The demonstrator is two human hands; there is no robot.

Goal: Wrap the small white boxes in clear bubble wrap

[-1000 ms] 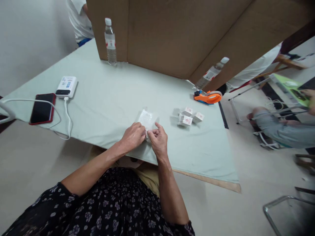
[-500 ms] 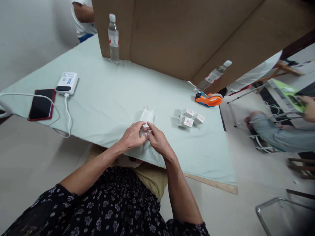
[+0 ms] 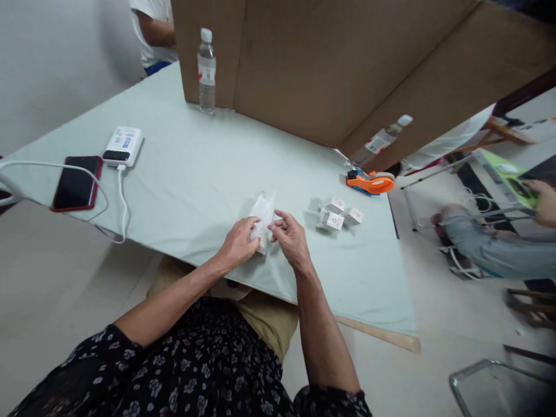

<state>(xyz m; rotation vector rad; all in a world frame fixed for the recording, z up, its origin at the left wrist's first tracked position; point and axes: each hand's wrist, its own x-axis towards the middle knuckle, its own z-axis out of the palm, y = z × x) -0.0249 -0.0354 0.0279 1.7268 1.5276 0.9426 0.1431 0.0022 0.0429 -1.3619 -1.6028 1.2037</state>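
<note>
The clear bag [image 3: 263, 215] lay on the desk [image 3: 195, 179] between both hands, long axis pointing away; the left hand [image 3: 238, 243] and right hand [image 3: 292, 237] pinched its near end (equally close).

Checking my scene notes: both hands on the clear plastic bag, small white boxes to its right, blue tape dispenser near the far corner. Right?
One slip: the tape dispenser is orange, as the head view shows. Both the left hand and right hand do hold the clear plastic bag, with the small white boxes to its right.
</note>
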